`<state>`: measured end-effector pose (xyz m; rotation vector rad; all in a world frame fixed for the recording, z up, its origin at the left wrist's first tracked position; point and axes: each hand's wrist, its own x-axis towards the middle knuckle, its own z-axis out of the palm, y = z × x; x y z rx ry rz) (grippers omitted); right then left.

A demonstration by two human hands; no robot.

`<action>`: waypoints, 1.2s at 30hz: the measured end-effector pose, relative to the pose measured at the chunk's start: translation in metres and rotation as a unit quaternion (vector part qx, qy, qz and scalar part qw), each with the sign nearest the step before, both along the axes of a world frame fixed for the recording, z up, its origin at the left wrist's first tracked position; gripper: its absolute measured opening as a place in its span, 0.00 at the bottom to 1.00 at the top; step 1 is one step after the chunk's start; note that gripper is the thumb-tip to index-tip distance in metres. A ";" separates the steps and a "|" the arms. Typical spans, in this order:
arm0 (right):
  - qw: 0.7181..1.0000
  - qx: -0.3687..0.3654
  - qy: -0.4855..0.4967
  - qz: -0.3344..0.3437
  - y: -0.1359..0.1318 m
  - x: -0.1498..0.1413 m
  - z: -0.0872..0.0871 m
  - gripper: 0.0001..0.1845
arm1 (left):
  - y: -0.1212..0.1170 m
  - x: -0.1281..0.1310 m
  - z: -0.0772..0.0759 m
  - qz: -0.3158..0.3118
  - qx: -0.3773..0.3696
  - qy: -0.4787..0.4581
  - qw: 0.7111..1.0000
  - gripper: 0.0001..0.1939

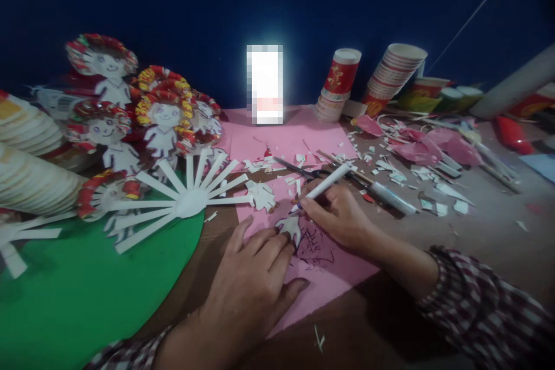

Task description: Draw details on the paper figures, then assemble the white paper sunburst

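My right hand (344, 215) grips a white marker pen (321, 188), its tip pointing down and left at a small white paper cut-out (289, 228). The cut-out lies on a pink sheet (347, 280) that carries dark scribbles. My left hand (255, 272) rests flat with its fingers apart, the fingertips against the lower edge of the cut-out. Whether the pen tip touches the paper I cannot tell. Just beyond my fingers lies another small white paper cut-out (262, 195). To the left, a paper cup cut into spread strips (191, 203) overlaps a green round board (143, 295).
Paper dolls with red and yellow rings (163, 121) stand at the back left beside stacked cups (30, 170). Dark scissors (299, 170) lie behind the pen. Red cups (342, 78) and a taller cup stack (394, 78) stand behind scattered scraps (427, 173). A bright, blurred-out screen (265, 84) stands at the back.
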<state>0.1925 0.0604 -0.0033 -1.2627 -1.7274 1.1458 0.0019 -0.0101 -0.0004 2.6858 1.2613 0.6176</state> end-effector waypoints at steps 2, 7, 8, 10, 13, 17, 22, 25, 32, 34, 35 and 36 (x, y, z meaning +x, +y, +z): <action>1.000 0.006 -0.012 0.007 -0.001 0.000 0.001 0.09 | 0.000 0.000 0.000 0.000 0.002 0.001 1.000 0.15; 0.997 0.021 -0.065 0.042 -0.002 -0.001 0.009 0.09 | 0.001 0.000 0.001 -0.004 0.008 0.003 1.000 0.15; 0.996 0.026 -0.074 0.043 -0.002 -0.001 0.010 0.08 | 0.001 0.000 0.001 -0.005 0.007 0.005 1.000 0.15; 0.995 0.035 -0.087 0.043 -0.002 -0.002 0.011 0.08 | 0.001 0.000 0.001 -0.003 0.006 0.005 1.000 0.16; 0.994 0.038 -0.097 0.045 -0.002 -0.001 0.012 0.08 | 0.001 0.000 0.002 -0.001 0.001 0.004 1.000 0.16; 0.992 0.039 -0.112 0.047 -0.002 -0.001 0.012 0.08 | 0.001 0.000 0.003 -0.007 0.001 0.007 1.000 0.16; 0.990 0.047 -0.122 0.046 -0.002 -0.001 0.013 0.08 | 0.000 0.000 -0.001 0.004 0.002 -0.009 1.000 0.16; 0.990 0.051 -0.124 0.045 -0.002 -0.001 0.013 0.08 | 0.000 0.000 -0.003 0.005 -0.001 -0.007 1.000 0.16; 0.990 0.047 -0.124 0.048 -0.001 -0.002 0.013 0.09 | 0.001 -0.001 0.000 -0.004 0.005 0.007 1.000 0.17; 0.991 0.047 -0.121 0.042 -0.001 -0.002 0.012 0.09 | 0.001 -0.001 0.000 -0.005 0.006 0.006 1.000 0.17; 0.991 0.047 -0.120 0.038 -0.001 -0.002 0.012 0.09 | 0.001 0.000 0.000 -0.005 0.006 0.005 1.000 0.16; 0.991 0.047 -0.119 0.034 -0.001 -0.002 0.011 0.09 | 0.001 0.000 -0.001 -0.004 0.006 0.004 1.000 0.16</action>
